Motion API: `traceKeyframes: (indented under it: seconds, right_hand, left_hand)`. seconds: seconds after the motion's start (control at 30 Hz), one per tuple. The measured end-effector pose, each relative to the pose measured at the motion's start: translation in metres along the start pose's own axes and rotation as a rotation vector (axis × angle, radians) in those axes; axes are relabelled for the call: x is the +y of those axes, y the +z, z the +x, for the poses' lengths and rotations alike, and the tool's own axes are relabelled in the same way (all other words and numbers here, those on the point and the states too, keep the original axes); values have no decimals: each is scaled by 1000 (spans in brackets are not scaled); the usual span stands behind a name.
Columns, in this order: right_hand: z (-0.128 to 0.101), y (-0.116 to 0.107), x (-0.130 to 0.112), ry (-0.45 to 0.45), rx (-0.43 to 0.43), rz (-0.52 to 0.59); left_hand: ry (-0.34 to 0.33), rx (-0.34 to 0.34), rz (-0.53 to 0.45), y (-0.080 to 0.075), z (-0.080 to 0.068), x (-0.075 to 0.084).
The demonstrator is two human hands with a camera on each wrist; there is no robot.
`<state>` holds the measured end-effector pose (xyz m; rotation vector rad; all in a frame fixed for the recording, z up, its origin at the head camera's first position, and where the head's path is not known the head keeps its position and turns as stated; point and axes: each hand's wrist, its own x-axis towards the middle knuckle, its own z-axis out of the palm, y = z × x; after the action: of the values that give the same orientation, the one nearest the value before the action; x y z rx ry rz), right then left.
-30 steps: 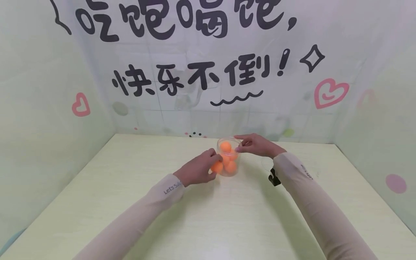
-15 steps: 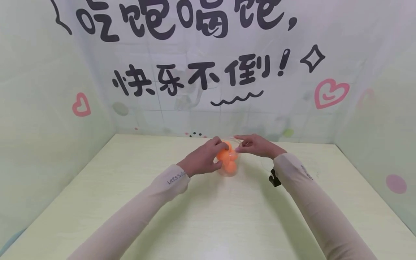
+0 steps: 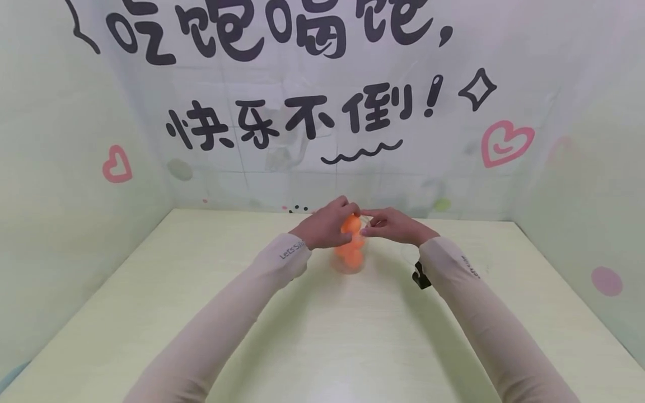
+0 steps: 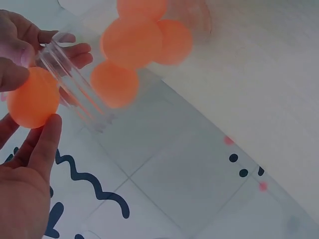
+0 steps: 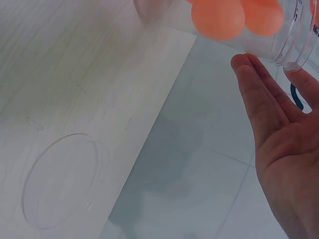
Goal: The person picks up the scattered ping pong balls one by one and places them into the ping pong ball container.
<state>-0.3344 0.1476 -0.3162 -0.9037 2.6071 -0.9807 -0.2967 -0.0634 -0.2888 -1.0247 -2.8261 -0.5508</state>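
A clear plastic jar [image 3: 349,262] stands mid-table with several orange balls [image 3: 354,256] inside. My left hand [image 3: 326,225] pinches one more orange ball [image 4: 33,97] between thumb and fingertips, right at the jar's open mouth [image 4: 67,74]. My right hand [image 3: 392,226] reaches in from the right and holds the jar's rim [image 5: 290,59] between thumb and nearly straight fingers [image 5: 256,94]. The balls in the jar [image 5: 219,17] show through its wall in both wrist views.
A clear round lid [image 5: 59,180] lies flat on the pale wooden table [image 3: 353,336], to the right of the jar. Walls with black lettering and pink hearts [image 3: 505,143] close in the table on three sides.
My left hand has risen with the ball from beside the jar's base to its mouth. My right hand has stayed at the rim.
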Motion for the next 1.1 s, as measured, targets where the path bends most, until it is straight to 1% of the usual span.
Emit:
traceKeyframes:
  seconds: [0.17, 0.27, 0.43, 0.6, 0.87, 1.1]
  right_hand:
    - [1, -2, -2, 9, -1, -11]
    - [1, -3, -1, 6, 1, -13]
    - [1, -3, 3, -5, 2, -6]
    - [0, -2, 2, -10, 7, 1]
    - [1, 0, 2, 1, -1, 6]
    - [0, -2, 2, -20, 8, 3]
  left_hand:
    - [-67, -93, -16, -2, 8, -3]
    - [-89, -128, -33, -3, 13, -5]
    - [-92, -147, -47, -2, 18, -8]
    - [-96, -151, -46, -2, 21, -6]
    - [-126, -180, -6, -2, 27, -5]
    - [-116, -205, 11, -1, 35, -8]
